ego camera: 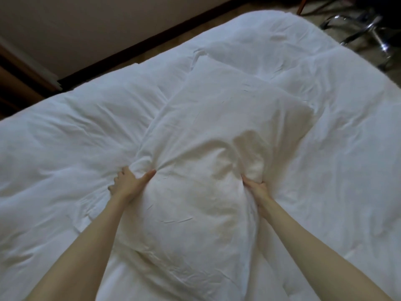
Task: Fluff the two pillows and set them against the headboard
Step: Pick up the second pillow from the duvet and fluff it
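A cream-white pillow (195, 203) lies on the white duvet (65, 137) in the middle of the bed, bulging between my arms. My left hand (130, 181) pinches its left edge, thumb on top and fingers tucked under the fabric. My right hand (256, 187) grips the right edge, its fingers buried in a deep fold. A second white pillow (227, 101) lies flat just beyond the first, partly under it. No headboard is in view.
A wall with a dark skirting board (152, 38) runs along the far side of the bed. A wooden piece of furniture (19, 79) stands at the far left. A chrome swivel-chair base (368, 29) rests on the carpet at the far right.
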A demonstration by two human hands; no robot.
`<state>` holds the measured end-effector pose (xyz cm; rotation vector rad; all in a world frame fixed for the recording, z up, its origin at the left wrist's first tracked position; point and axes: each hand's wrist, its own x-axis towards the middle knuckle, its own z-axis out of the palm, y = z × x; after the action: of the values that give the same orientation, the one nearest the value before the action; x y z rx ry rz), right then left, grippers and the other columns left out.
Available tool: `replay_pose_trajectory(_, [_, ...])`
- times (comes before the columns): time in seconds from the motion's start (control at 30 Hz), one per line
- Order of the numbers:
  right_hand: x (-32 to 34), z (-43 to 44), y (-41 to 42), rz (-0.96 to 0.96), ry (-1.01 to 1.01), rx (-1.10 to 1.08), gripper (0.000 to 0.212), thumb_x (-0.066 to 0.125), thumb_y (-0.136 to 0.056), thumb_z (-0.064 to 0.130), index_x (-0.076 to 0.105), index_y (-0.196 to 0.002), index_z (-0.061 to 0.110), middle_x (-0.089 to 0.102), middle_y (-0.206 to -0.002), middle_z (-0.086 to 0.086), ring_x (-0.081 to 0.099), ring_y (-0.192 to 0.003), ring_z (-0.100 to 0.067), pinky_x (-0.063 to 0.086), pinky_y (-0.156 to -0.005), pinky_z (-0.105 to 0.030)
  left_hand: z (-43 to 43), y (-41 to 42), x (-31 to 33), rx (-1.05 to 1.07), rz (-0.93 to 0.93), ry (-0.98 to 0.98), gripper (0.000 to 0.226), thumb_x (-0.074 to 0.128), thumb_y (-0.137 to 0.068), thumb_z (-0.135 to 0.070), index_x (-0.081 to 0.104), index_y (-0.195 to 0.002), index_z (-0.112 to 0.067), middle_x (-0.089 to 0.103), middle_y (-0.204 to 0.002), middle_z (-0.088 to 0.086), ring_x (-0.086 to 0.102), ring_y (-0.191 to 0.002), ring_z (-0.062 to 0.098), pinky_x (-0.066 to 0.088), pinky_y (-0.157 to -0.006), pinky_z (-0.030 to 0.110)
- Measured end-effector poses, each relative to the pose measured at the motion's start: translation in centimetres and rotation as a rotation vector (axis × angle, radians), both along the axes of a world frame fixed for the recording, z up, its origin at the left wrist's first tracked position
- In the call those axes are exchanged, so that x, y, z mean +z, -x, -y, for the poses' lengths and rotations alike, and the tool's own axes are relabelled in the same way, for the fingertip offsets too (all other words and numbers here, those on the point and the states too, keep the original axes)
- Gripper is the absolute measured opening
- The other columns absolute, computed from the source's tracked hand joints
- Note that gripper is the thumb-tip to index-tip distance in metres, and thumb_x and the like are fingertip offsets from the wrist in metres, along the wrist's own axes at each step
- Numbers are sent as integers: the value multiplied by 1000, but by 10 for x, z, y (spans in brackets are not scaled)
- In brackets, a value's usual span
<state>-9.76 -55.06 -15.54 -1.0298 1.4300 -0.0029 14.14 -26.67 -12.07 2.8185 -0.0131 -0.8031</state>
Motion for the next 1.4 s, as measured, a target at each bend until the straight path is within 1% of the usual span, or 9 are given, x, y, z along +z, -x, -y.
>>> replay_pose_trajectory(0.2, [13,-13,-10,-30,103,-86,104,87,-57,39,33,-138,2,50,-136,-16,55,-111,-27,42,-82,-31,-6,1,16,-45,45,29,105,50,-61,-83,45,-128,-3,59,-125,22,57,-112,42,46,-91,47])
replay_pose_trajectory(0.3, [32,-10,-12,18,102,-104,103,86,-58,33,32,-140,3,51,-136,-16,55,-103,-24,46,-84,-34,-6,8,38,-72,88,11,89,52,-64,-80,51,-116,-8,64,-114,21,60,-105,40,48,-82,44])
replay_pose_trajectory(0.53, [110,4,-6,76,251,-54,89,81,-62,20,37,-137,0,50,-137,-16,54,-120,-29,46,-101,-39,-16,40,89,-74,117,93,80,52,-64,-79,61,-113,-15,67,-113,17,61,-104,37,48,-81,42])
replay_pose_trajectory(0.83, [201,-35,31,182,379,16,53,78,-64,15,51,-109,5,55,-109,-10,57,-99,-24,50,-88,-35,-77,110,153,59,171,193,79,52,-72,-74,61,-115,-8,66,-115,21,61,-105,40,48,-83,44])
replay_pose_trajectory(1.0, [240,-71,46,269,367,78,58,76,-63,13,57,-116,-2,63,-114,-14,61,-99,-26,52,-90,-36,-122,146,182,143,246,252,73,48,-78,-71,62,-109,-6,65,-113,24,60,-105,41,47,-83,44])
replay_pose_trajectory(1.1, [265,-96,52,371,357,121,54,75,-65,8,54,-115,2,61,-114,-12,60,-108,-30,52,-93,-39,-155,179,179,240,197,306,75,47,-81,-68,60,-115,-2,63,-118,26,59,-108,41,46,-89,45])
replay_pose_trajectory(1.23, [294,-135,55,534,335,245,39,71,-68,-1,57,-102,11,60,-99,-3,59,-91,-19,53,-64,-22,-192,234,159,321,65,333,76,42,-87,-63,52,-128,1,56,-131,27,52,-120,41,41,-98,43])
replay_pose_trajectory(1.33, [311,-165,53,602,339,399,50,69,-67,-2,55,-115,8,63,-104,-8,62,-91,-23,56,-68,-27,-216,271,144,297,-79,300,74,36,-93,-56,39,-141,1,41,-147,22,40,-134,37,31,-108,40])
replay_pose_trajectory(1.4, [319,-187,51,620,351,527,49,68,-67,-1,56,-114,10,64,-98,-8,64,-87,-24,56,-60,-27,-233,291,137,315,-226,319,67,38,-95,-51,40,-139,-1,42,-146,19,43,-131,35,35,-107,41])
